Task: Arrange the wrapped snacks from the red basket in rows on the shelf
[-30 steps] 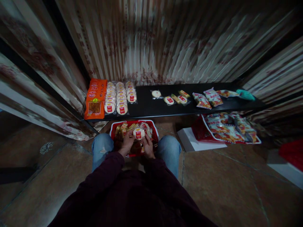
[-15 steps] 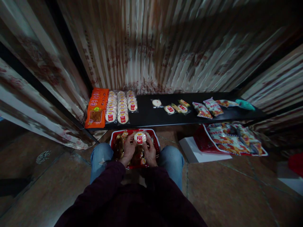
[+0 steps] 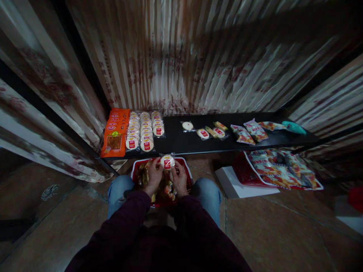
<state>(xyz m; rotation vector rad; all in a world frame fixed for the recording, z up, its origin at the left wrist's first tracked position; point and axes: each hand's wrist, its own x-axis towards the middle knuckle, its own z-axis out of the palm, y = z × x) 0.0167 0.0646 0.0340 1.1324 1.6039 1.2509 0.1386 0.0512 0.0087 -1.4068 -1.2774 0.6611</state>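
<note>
Between my two hands is a round white cracker in a clear wrapper (image 3: pixel 167 162) with a red and yellow label facing up. My left hand (image 3: pixel 154 175) pinches its left edge, and my right hand (image 3: pixel 179 177) pinches the right edge. Below them, between my knees, stands a red basket (image 3: pixel 185 163) with a white rim, partly hidden by my hands and holding small wrapped snacks. Ahead on the black shelf (image 3: pixel 176 145), rows of the same wrapped crackers (image 3: pixel 146 143) overlap beside an orange snack bag (image 3: pixel 115 132).
Farther right on the shelf lie a loose wrapped cracker (image 3: pixel 187 125), several small packets (image 3: pixel 210 131), puffed snack bags (image 3: pixel 242 134) and a teal packet (image 3: pixel 294 127). A second red basket full of snack bags (image 3: pixel 279 170) leans on a white box (image 3: pixel 244 192). A striped curtain (image 3: pixel 181 56) hangs behind.
My hands have raised the wrapped cracker slightly toward the shelf's front edge, tilting it a little. The view has shifted slightly; items on the shelf stay in place.
</note>
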